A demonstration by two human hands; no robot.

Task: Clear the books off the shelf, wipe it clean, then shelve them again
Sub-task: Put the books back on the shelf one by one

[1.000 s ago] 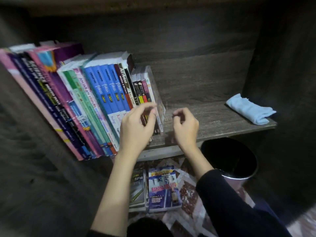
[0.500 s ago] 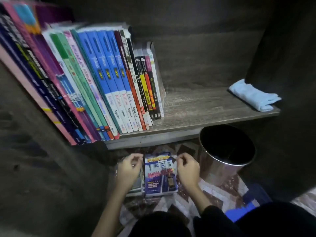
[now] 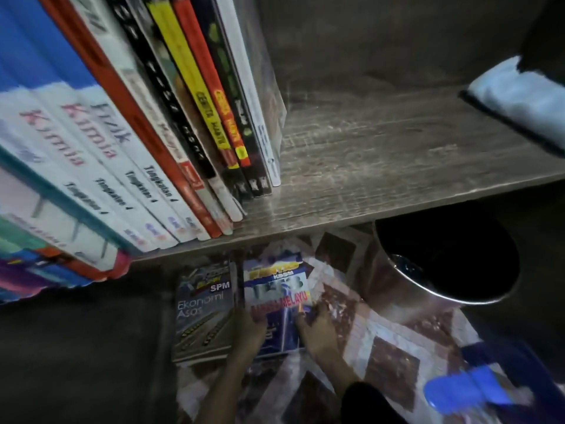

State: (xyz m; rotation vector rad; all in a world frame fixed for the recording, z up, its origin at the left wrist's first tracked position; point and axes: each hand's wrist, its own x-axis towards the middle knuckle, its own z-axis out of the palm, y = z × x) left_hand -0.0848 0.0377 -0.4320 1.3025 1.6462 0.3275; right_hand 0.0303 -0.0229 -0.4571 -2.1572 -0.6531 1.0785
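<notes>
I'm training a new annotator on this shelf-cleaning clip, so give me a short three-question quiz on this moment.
1. True or false: the shelf holds no books.
2. The left hand and right hand are both on: A) Ekonomi Asas book B) Bahasa Melayu book C) bin.
3. Fill in: the blue cloth lies at the shelf's ___ end.
Key: 1 false, a row of books stands on it; 2 B; 3 right.

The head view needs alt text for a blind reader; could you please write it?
A person's left hand and right hand touch the edges of a blue Bahasa Melayu book on the patterned floor, beside a grey Ekonomi Asas book. Above, a grey wooden shelf holds leaning books and a folded pale blue cloth.
</notes>
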